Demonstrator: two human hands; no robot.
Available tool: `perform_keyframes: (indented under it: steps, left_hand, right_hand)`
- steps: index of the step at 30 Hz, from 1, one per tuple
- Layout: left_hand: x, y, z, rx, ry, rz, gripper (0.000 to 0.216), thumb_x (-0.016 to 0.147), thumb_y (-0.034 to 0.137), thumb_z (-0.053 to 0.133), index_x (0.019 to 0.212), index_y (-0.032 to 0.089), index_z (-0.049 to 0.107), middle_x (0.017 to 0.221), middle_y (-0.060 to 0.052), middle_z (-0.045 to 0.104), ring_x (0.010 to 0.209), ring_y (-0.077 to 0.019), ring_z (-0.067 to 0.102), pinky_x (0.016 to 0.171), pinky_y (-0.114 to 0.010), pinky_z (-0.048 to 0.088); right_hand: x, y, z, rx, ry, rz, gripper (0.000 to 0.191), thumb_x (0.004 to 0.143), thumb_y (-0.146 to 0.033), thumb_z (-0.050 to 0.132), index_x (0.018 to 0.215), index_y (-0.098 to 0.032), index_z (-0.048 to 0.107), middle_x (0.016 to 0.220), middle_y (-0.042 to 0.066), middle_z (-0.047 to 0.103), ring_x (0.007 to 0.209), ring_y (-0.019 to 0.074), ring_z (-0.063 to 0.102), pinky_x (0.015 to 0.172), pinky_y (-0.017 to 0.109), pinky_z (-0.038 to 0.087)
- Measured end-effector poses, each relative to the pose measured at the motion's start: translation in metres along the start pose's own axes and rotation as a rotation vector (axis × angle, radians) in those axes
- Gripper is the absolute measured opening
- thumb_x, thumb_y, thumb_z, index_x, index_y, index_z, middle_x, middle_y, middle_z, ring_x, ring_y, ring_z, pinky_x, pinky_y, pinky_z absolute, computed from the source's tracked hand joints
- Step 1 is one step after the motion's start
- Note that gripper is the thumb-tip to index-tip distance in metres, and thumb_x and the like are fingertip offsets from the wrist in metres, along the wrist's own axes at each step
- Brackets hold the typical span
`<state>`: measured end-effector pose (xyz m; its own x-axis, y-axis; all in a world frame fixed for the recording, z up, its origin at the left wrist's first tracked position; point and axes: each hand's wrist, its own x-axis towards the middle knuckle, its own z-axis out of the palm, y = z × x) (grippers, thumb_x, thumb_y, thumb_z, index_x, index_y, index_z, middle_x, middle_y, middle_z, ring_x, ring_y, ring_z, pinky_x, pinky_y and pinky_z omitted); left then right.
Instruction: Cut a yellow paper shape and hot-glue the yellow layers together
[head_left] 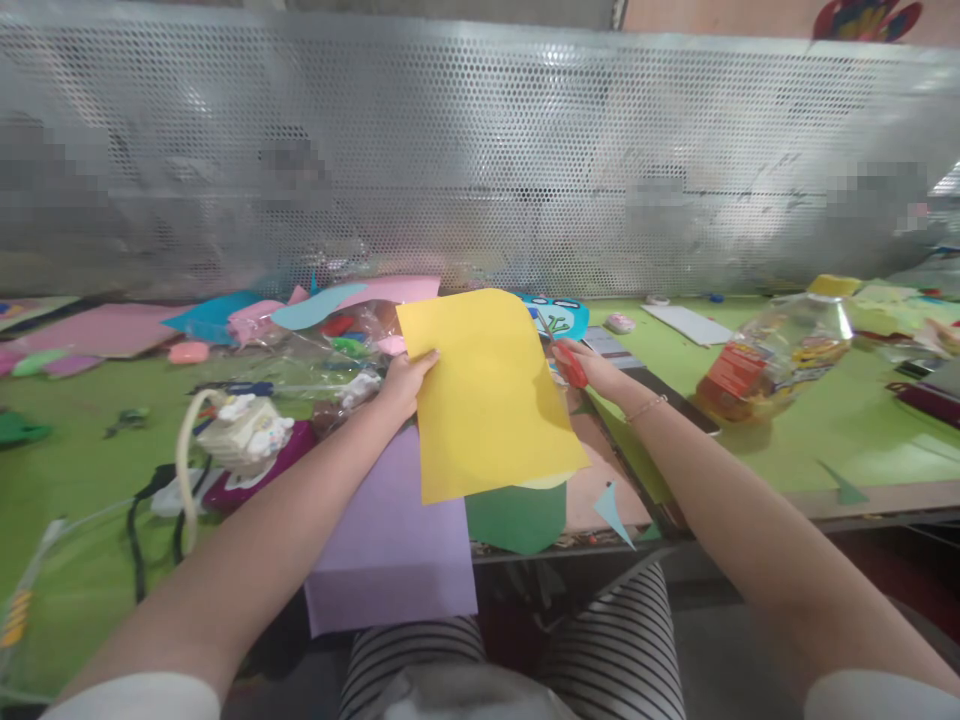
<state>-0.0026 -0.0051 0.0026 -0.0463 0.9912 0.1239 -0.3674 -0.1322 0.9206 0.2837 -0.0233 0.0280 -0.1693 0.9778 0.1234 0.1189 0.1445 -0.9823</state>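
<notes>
A yellow sheet of paper (487, 400) is held up over the table edge, its top right corner rounded off. My left hand (409, 382) pinches its left edge, thumb on the front face. At the sheet's right side, my right hand (589, 368) is closed around red-handled scissors (571, 364). Their blades point up and left, close to the sheet's upper right edge; whether they touch the paper I cannot tell. Below lie a purple sheet (390, 560), overhanging the table edge, and a dark green paper piece (517, 517).
On the green table (810, 450), a tilted bottle of amber liquid (780, 350) stands right. Left are a power strip (259, 465) with plugs and cables, plastic bags and pink sheets (105, 330). A perforated metal screen (480, 150) closes off the back. A light blue scrap (613, 513) lies near the edge.
</notes>
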Motion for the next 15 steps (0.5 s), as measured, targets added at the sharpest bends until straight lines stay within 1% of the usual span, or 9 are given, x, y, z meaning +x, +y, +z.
perform_keyframes:
  steps: [4, 7, 9, 12, 15]
  left_hand:
    - [-0.0012, 0.0001, 0.0012, -0.031, 0.015, 0.004, 0.036, 0.055, 0.023, 0.078, 0.089, 0.013, 0.066, 0.097, -0.009, 0.070, 0.083, -0.0226, 0.067, 0.078, -0.036, 0.053]
    - [-0.0020, -0.0001, 0.0025, -0.044, 0.025, 0.004, 0.035, 0.056, 0.023, 0.078, 0.087, 0.012, 0.067, 0.095, -0.009, 0.070, 0.080, -0.0219, 0.067, 0.077, -0.035, 0.053]
    - [-0.0024, -0.0001, 0.0034, -0.051, 0.027, 0.005, 0.034, 0.056, 0.022, 0.077, 0.087, 0.012, 0.067, 0.093, -0.009, 0.070, 0.078, -0.0213, 0.067, 0.077, -0.035, 0.053]
    - [-0.0028, 0.0003, 0.0042, -0.061, 0.028, 0.002, 0.031, 0.058, 0.020, 0.076, 0.086, 0.012, 0.067, 0.092, -0.009, 0.071, 0.076, -0.0209, 0.067, 0.076, -0.035, 0.053]
    - [-0.0028, 0.0005, 0.0042, -0.069, 0.027, -0.002, 0.029, 0.058, 0.019, 0.075, 0.085, 0.012, 0.067, 0.090, -0.009, 0.071, 0.076, -0.0206, 0.067, 0.074, -0.033, 0.054]
  right_hand:
    - [-0.0011, 0.0020, 0.0070, 0.031, -0.010, 0.027, 0.036, 0.064, -0.051, 0.069, 0.072, -0.021, 0.049, 0.053, -0.006, 0.046, 0.047, 0.0088, 0.043, 0.044, 0.022, 0.032]
    - [-0.0018, 0.0011, 0.0082, 0.048, -0.012, 0.010, 0.031, 0.066, -0.046, 0.069, 0.073, -0.021, 0.052, 0.056, -0.005, 0.049, 0.052, 0.0098, 0.046, 0.048, 0.022, 0.034]
    - [-0.0028, -0.0006, 0.0082, 0.059, -0.025, 0.000, 0.029, 0.067, -0.045, 0.069, 0.073, -0.021, 0.052, 0.055, -0.004, 0.048, 0.054, 0.0111, 0.048, 0.050, 0.023, 0.036]
    - [-0.0046, -0.0031, 0.0083, 0.052, -0.041, -0.001, 0.028, 0.069, -0.044, 0.068, 0.071, -0.021, 0.051, 0.054, -0.004, 0.047, 0.054, 0.0112, 0.048, 0.049, 0.022, 0.035]
    - [-0.0059, -0.0045, 0.0089, 0.031, -0.035, 0.008, 0.025, 0.071, -0.042, 0.066, 0.074, -0.021, 0.054, 0.058, -0.004, 0.050, 0.051, 0.0101, 0.047, 0.048, 0.022, 0.035]
